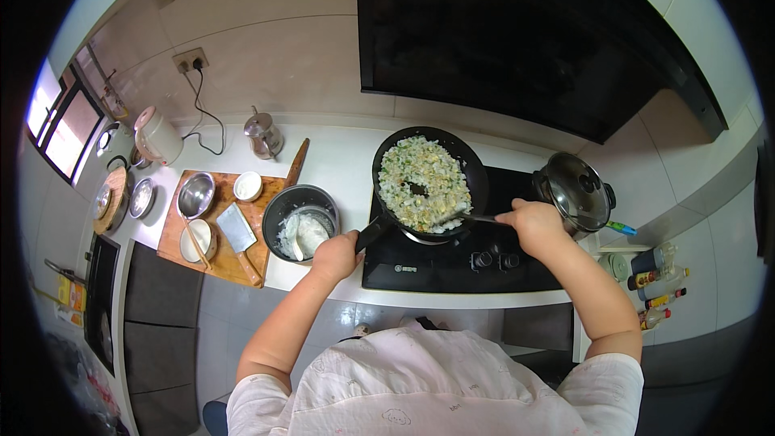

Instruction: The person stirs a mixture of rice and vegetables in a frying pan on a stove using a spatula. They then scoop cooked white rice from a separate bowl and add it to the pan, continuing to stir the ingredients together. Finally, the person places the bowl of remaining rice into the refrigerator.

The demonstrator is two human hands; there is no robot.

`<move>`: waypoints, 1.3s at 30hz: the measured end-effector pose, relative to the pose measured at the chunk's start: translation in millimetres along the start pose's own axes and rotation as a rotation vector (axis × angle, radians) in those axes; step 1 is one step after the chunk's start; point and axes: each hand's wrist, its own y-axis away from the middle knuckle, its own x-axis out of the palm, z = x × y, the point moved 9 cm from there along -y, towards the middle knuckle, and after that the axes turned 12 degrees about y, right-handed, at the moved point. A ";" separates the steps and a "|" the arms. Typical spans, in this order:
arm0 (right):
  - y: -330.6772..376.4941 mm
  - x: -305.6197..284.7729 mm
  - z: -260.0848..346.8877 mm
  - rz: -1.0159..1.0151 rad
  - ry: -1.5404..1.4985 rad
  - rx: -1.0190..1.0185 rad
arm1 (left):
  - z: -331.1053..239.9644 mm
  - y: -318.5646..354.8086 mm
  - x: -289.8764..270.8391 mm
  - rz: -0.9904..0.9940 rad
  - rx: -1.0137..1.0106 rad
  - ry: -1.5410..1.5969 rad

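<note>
My left hand (337, 256) is closed round the black handle (373, 233) of a wok (478, 173) on the cooktop. Fried rice (424, 173) with green and yellow bits fills the wok, and a small dark patch of its bottom shows through. Gripped in my right hand (535, 226) is a spatula (478, 217); its blade lies in the rice at the wok's near right side. Just left of my left hand stands a dark inner pot (329, 203) with some white rice (311, 228) and a white rice paddle (298, 250) inside.
A wooden cutting board (173, 249) bears a cleaver (236, 228), bowls and chopsticks (194, 238). Right of the wok stands a glass-lidded pot (577, 191). Several bottles (663, 299) stand farther right. An electric kettle (159, 137) is at the far left; a range hood (517, 40) hangs above.
</note>
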 end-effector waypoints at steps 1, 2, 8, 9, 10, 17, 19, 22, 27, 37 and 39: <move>-6.3 8.5 0.7 -0.015 -0.023 0.021 | -1.3 -0.3 0.0 -0.003 0.009 0.001; -14.6 13.9 -1.4 -0.027 -0.044 0.050 | -2.1 0.7 -0.2 -0.011 0.022 0.005; -53.3 6.4 -7.4 -0.184 -0.122 0.155 | 1.6 1.1 2.3 0.000 -0.008 -0.007; -59.3 4.2 -6.5 -0.205 -0.126 0.170 | 2.5 1.2 2.9 0.001 -0.013 -0.008; -66.6 3.5 -2.6 -0.187 -0.118 0.188 | 4.0 1.2 3.1 0.001 -0.018 -0.009; -83.6 39.7 23.6 -0.099 -0.146 0.112 | -2.4 2.0 -0.5 -0.019 0.017 -0.007; -68.1 35.1 21.4 -0.117 -0.153 0.067 | -5.3 2.3 -1.7 -0.024 0.036 -0.001; -43.0 13.9 -1.5 -0.133 -0.122 -0.003 | -3.8 4.5 -2.8 -0.036 0.036 0.004; -2.3 -31.3 -33.6 -0.130 0.047 0.003 | 1.4 2.3 1.3 -0.011 -0.002 -0.006; -29.8 14.7 -16.7 -0.055 0.148 0.051 | -0.4 -0.5 0.7 -0.010 -0.003 0.002; -40.1 14.0 -19.0 -0.068 0.134 0.071 | -1.4 2.4 -0.7 -0.009 -0.007 0.006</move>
